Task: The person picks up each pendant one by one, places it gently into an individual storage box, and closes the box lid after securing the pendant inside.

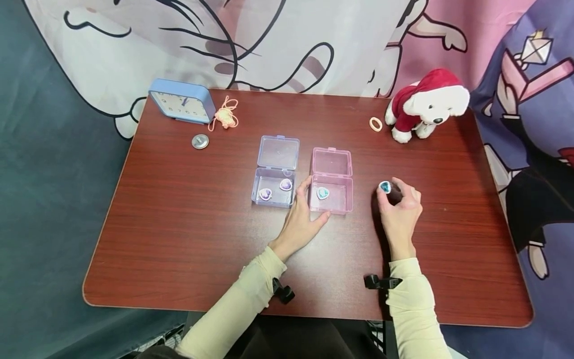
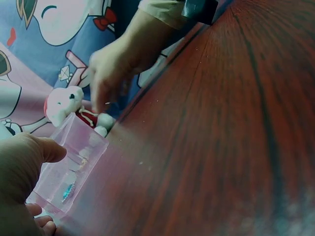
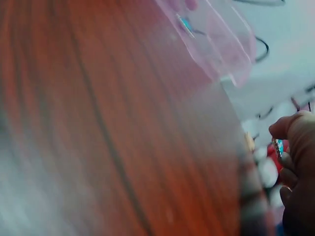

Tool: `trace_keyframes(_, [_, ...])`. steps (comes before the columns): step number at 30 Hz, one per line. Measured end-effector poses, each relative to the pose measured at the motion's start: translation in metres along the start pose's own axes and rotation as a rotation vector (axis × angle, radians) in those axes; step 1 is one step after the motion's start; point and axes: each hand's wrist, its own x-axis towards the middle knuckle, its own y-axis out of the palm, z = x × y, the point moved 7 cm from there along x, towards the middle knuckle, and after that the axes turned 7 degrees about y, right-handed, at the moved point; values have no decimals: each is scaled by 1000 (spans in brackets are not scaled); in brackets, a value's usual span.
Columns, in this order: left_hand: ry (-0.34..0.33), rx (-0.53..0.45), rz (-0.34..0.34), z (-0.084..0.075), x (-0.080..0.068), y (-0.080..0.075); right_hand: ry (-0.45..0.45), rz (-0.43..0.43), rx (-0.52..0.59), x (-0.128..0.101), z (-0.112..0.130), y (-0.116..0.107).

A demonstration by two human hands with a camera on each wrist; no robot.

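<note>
At frame centre, the right hand [image 1: 400, 207] pinches 1 small, light, probably slippery teal gem [image 1: 384, 187] by its edges, while the left hand [image 1: 301, 219], fingers relaxed, steadies the pink box [image 1: 332, 194].

Most of the frame is blurred reddish-brown table [image 3: 98, 128]. At the upper right lies a pink clear box [image 3: 216, 39] with a teal gem [image 3: 185, 23] inside. At the right edge, the right hand [image 3: 295, 172] pinches a small teal gem piece [image 3: 279, 146] in its fingertips.

Even, soft room light falls on the table [image 1: 179, 224], shadows faint beside both hands; the head view bends at its edges, and both wrist views smear badly up close.
</note>
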Motion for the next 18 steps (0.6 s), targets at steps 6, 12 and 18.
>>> trace_keyframes(6, [7, 7, -13, 0, 0, 0, -112, 37, 35, -10, 39, 10])
trace_keyframes(12, [-1, 16, -13, -1, 1, 0, -181, 101, 49, -21, 65, 19])
trace_keyframes(18, [0, 13, -10, -1, 1, -1, -225, 159, 62, -30, 74, 30])
